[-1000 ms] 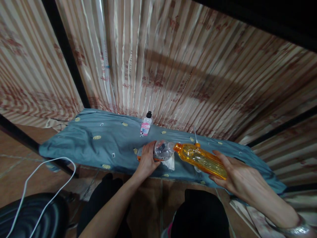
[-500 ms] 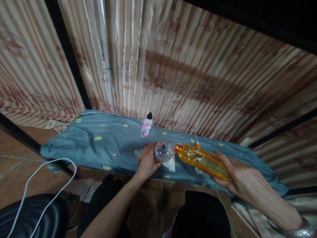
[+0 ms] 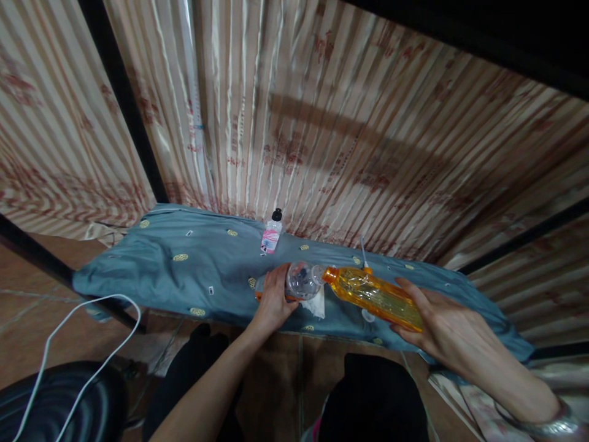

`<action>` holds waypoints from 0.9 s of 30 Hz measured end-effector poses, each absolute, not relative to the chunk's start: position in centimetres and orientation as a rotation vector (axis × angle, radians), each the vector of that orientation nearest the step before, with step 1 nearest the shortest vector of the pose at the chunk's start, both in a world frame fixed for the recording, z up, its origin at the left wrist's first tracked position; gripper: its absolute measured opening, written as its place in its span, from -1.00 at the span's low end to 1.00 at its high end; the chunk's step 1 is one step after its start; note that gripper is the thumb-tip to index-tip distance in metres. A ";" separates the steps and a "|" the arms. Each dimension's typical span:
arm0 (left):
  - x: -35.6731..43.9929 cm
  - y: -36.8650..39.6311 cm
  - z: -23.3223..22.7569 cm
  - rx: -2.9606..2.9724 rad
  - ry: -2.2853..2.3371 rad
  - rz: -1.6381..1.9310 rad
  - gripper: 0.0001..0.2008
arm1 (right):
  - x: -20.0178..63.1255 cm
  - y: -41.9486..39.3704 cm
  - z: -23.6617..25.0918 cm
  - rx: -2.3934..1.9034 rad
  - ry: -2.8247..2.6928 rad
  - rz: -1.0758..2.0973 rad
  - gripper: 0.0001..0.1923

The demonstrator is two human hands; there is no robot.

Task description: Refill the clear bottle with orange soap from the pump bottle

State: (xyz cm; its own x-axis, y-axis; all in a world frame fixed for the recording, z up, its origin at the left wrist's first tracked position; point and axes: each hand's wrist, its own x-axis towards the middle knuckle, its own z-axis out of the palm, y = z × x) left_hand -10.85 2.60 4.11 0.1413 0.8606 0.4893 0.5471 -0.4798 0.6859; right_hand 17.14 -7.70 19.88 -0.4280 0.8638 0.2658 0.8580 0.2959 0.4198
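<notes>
On the blue cloth [image 3: 207,270], near its front edge, a clear bottle [image 3: 301,280] lies on its side. The left hand [image 3: 272,301] is wrapped around the left part of this bottle, fingers curled over the top, holding it tight. A bit of orange shows under the hand at the bottle's left end, but it is too hidden to tell what it is.

Right beside the clear bottle, on its right, is an orange bottle [image 3: 372,294]. It is tilted almost flat, and its orange mouth end touches or nearly touches the right end of the clear bottle. The right hand [image 3: 442,331] holds the orange bottle from below at its far right end, with the fingers closed around it. There is yellow-orange liquid inside.

Just under the spot where the two bottles meet lies a small white folded tissue [image 3: 316,304] on the cloth. A small white round thing [image 3: 367,316] sits on the cloth below the orange bottle; it is too small to say what it is.

Behind the clear bottle, further back on the cloth, a small bottle with a pink label and a black cap [image 3: 271,233] stands upright, well apart from the hands. Behind it hangs a striped curtain [image 3: 322,123].

Far to the left of the clear bottle, a white cable [image 3: 69,331] loops over a black seat [image 3: 55,399].
</notes>
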 end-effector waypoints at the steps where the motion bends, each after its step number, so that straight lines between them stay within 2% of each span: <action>1: -10.9 2.6 4.1 2.079 1.356 1.266 -0.20 | 17.1 -7.7 19.9 1.676 2.526 0.807 -0.46; 27: -10.8 3.0 3.3 2.119 1.310 1.321 -0.18 | 16.8 -7.9 20.5 1.649 2.489 0.809 -0.40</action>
